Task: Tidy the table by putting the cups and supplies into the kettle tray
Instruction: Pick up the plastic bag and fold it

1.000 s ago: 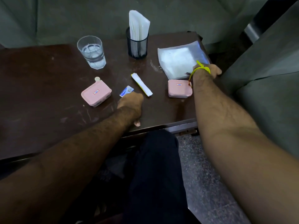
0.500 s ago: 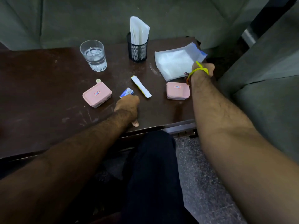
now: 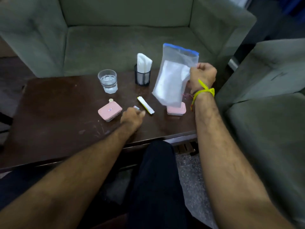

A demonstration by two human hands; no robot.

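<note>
Right hand (image 3: 202,75) grips raised bag (image 3: 175,75); left hand (image 3: 132,117) rests on table (image 3: 54,104).

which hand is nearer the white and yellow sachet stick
Left. The left hand rests on the table just beside the sachet stick, near its closer end; the right hand is raised farther right, gripping the plastic bag.

On the table (image 3: 54,104) I see the glass (image 3: 108,81) left of the napkin holder (image 3: 142,76). Nearer me lie one box (image 3: 109,111), a small packet (image 3: 136,107), a sachet (image 3: 145,105), then a second box (image 3: 176,110) under the lifted bag (image 3: 173,76).
</note>
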